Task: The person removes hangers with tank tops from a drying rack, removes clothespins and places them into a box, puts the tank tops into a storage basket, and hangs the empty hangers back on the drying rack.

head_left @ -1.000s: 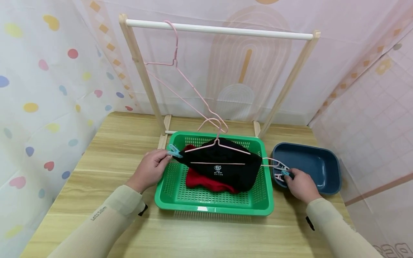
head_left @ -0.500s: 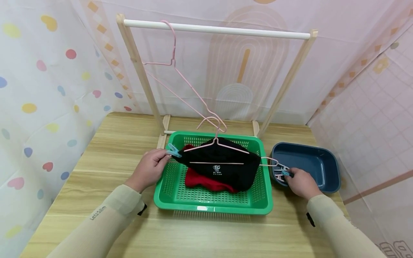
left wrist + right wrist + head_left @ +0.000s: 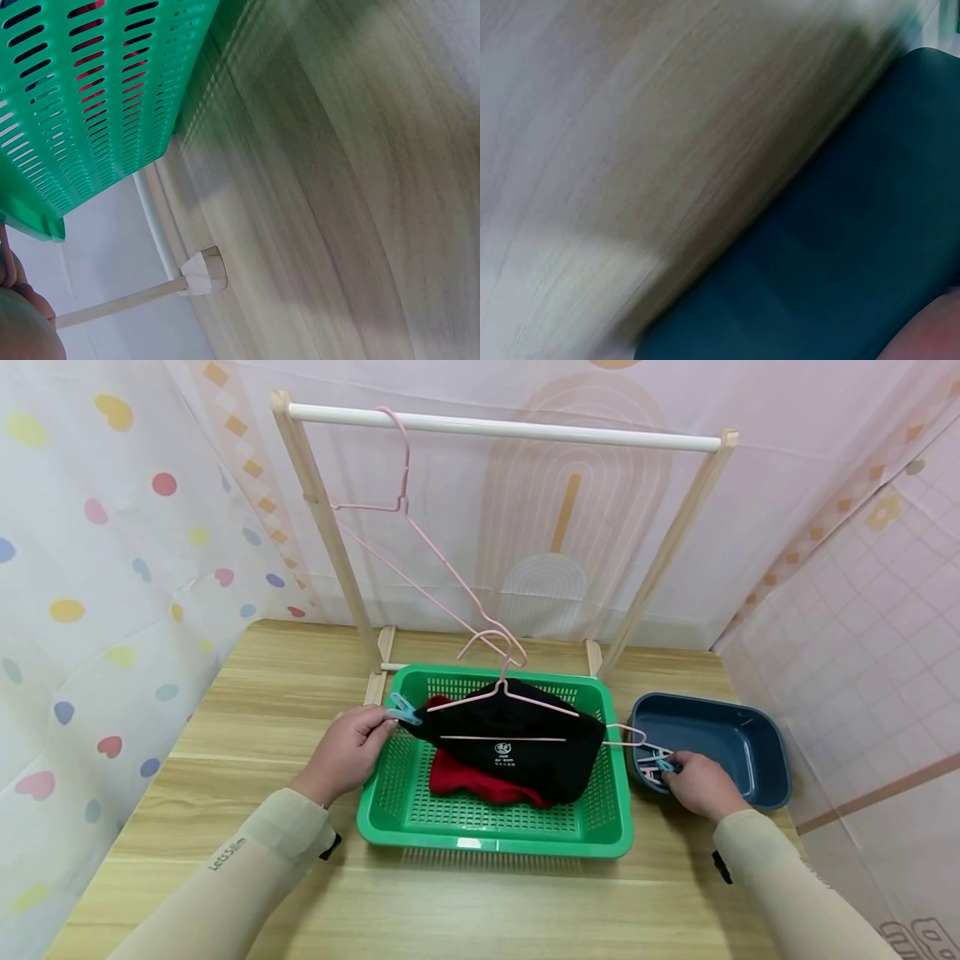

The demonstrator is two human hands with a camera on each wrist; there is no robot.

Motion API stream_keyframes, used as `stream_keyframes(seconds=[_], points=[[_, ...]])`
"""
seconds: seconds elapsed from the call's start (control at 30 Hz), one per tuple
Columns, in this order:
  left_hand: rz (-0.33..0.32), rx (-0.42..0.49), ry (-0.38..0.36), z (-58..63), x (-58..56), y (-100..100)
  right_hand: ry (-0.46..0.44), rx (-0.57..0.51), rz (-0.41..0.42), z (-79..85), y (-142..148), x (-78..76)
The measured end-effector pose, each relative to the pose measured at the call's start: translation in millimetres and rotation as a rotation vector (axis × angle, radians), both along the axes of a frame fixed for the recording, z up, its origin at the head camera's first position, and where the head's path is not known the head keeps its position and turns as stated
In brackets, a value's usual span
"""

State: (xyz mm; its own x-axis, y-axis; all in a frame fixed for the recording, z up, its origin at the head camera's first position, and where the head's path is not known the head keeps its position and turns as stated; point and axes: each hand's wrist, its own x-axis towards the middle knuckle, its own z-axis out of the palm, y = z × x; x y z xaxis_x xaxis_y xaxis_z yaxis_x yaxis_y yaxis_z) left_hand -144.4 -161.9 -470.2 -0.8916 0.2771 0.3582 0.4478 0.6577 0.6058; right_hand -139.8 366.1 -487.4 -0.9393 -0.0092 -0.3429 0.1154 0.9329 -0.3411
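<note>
Black clothing (image 3: 517, 760) with a small white print sits on a pink hanger (image 3: 504, 681) over the green basket (image 3: 495, 843). A light-blue clothespin (image 3: 403, 710) is at its left corner. My left hand (image 3: 352, 752) pinches there, thumb and fingers on the clothespin's near end; the exact contact is small. My right hand (image 3: 701, 781) reaches over the near-left rim of the dark-blue basin (image 3: 720, 735), its fingertips pinching a blue clothespin (image 3: 663, 765). Pale clothespins (image 3: 649, 774) lie beside it. In the right wrist view, the basin's outer wall (image 3: 795, 255) hides the fingertips.
Behind the basket stands a wooden rack with a white bar (image 3: 510, 428). Another pink hanger (image 3: 450, 560) hangs from it at the left. Red cloth (image 3: 480, 781) lies in the basket under the black clothing. The hanger's right end (image 3: 626, 735) juts past the basket rim toward the basin.
Both hands stay almost where they were. The blue clothespin at my right fingertips has shifted and turned slightly. The head view has drifted a little.
</note>
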Motion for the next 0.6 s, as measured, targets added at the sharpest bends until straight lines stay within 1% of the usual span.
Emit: stream_keyframes(seconds=[0.27,0.43,0.6], points=[[-0.006,0.013,0.015,0.1,0.1,-0.1,-0.001,-0.004,0.008,2.1,-0.5,-0.7],[-0.003,0.01,0.007,-0.8,0.3,-0.2,-0.022,0.003,0.004,2.8,-0.5,-1.2],[0.001,0.013,0.005,-1.8,0.1,-0.3,-0.013,-0.009,0.008,5.2,-1.2,-1.1]])
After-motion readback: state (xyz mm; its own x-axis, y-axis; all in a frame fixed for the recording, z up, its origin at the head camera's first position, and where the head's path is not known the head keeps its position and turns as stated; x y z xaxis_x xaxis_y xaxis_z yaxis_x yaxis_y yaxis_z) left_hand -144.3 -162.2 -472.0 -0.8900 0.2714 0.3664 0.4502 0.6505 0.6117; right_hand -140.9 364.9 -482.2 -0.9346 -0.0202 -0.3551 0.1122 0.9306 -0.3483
